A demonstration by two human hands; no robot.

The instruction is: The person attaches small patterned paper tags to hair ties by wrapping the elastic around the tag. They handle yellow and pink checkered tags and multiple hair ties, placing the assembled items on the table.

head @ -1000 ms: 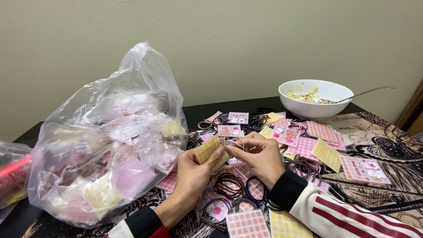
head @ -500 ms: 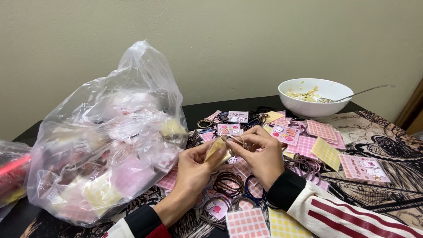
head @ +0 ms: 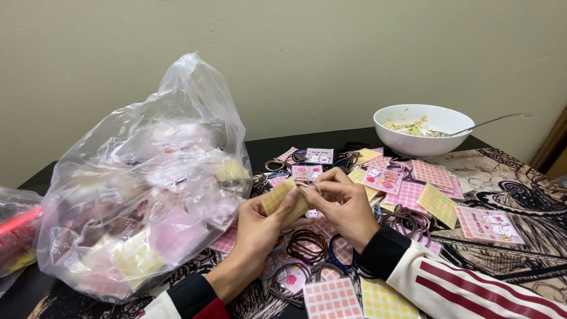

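My left hand (head: 258, 227) pinches a small yellow checked card (head: 280, 197) above the table, thumb on its face. My right hand (head: 342, 201) is beside it, fingers bent around a thin hair tie (head: 309, 186) at the card's right edge. Under both hands lie several dark hair ties (head: 307, 243) and pink and yellow checked cards (head: 331, 299). Both sleeves are white with red stripes and black cuffs.
A large clear plastic bag (head: 142, 177) stuffed with cards stands at the left. A white bowl (head: 422, 128) of food with a spoon (head: 484, 123) sits at the back right. More cards (head: 437, 204) lie spread over the patterned tablecloth (head: 514, 177). A second bag (head: 15, 230) is at the far left edge.
My hands have come closer together. The yellow card has tilted and my right fingers now work the hair tie at its edge.
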